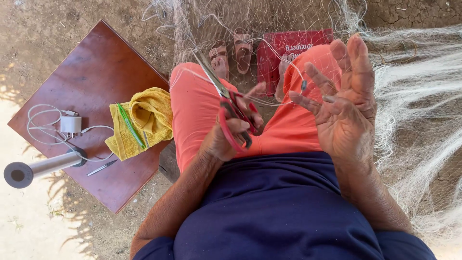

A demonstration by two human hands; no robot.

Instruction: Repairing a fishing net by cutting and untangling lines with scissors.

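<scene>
My left hand (231,137) grips red-handled scissors (226,103), their metal blades pointing up and left over my orange-clad thigh. My right hand (344,103) is raised palm-up with the fingers spread; its thumb and forefinger pinch a thin white net strand (269,100) with a small dark piece (303,85) on it. The strand runs from that pinch across to the scissors. A fine white fishing net (414,96) drapes over my knees and lies heaped at the right.
A red-brown wooden board (91,62) at the left carries a yellow cloth (149,115), a green netting needle (130,125), a white charger with cable (70,124), a grey spool (36,169) and a small metal tool (102,167). Beyond my sandalled feet (231,53), a red box (293,48) lies under the net.
</scene>
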